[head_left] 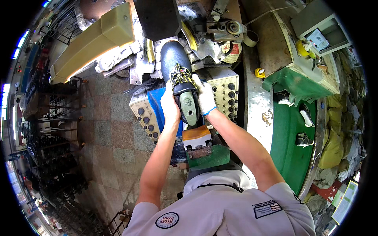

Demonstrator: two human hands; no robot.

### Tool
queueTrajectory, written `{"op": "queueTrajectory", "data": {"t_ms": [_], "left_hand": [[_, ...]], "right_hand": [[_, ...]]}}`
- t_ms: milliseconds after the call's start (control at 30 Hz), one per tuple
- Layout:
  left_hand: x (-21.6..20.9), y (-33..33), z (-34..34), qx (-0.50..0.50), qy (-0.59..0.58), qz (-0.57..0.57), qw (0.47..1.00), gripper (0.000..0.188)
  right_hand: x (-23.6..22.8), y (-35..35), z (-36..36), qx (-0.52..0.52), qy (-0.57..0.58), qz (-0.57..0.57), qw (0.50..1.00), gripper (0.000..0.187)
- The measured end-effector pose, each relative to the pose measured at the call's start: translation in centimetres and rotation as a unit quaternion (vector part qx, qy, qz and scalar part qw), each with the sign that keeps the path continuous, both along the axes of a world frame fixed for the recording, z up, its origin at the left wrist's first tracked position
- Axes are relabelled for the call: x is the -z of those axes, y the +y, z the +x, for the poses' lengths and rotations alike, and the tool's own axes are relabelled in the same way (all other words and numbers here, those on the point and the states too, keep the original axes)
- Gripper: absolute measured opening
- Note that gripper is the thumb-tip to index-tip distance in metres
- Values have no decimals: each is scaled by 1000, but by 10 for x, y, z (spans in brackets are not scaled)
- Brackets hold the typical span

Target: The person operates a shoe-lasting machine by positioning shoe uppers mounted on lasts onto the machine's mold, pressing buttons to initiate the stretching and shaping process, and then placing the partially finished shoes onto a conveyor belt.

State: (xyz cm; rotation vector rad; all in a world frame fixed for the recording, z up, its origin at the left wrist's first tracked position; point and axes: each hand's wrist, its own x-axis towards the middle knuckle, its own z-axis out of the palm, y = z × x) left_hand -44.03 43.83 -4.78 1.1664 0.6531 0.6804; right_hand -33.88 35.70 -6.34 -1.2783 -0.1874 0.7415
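Between my hands is a black shoe upper [173, 55], its toe pointing away from me into the machine [214, 49]. Speckled yellow-and-black laces [182, 75] cross its front. A grey-green shoe last [188, 104] with a round hole fills the upper and shows at the ankle opening. My left hand [170, 104] is closed along the shoe's left side. On the right side, my right hand [204, 96], in a white glove with a blue cuff, grips the shoe too. The shoe's toe lies under a dark block [157, 17], between two yellowish pads.
Control panels with black knobs [223, 94] flank the shoe. An orange-topped rest [197, 133] stands nearer me. A long tan cover [94, 43] juts out left. On the right, shoes [305, 115] lie on a green conveyor belt [285, 149]. Dark racks [51, 141] stand left.
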Motion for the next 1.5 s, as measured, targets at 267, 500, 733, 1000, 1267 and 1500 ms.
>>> {"op": "queueTrajectory", "data": {"t_ms": [267,500,733,1000,1267,1500], "left_hand": [[111,-35,-102,-54,284,172,942,49],[244,-148,-156,74,272,102,954,43],[275,-109,-142,43,354,156,921,40],[209,-96,-144,121,509,187,831,78],[131,-115,-181,-32,511,143,847,85],[-83,-120,-223,-123,497,282,811,71]], "right_hand": [[30,-157,27,49,121,103,986,51],[49,-309,4,160,145,-120,969,61],[43,-297,4,92,138,-121,979,56],[23,-256,24,1,131,-79,988,46],[-34,-221,10,-41,43,-85,995,48],[-125,-163,-72,-195,-179,-74,961,57]]}}
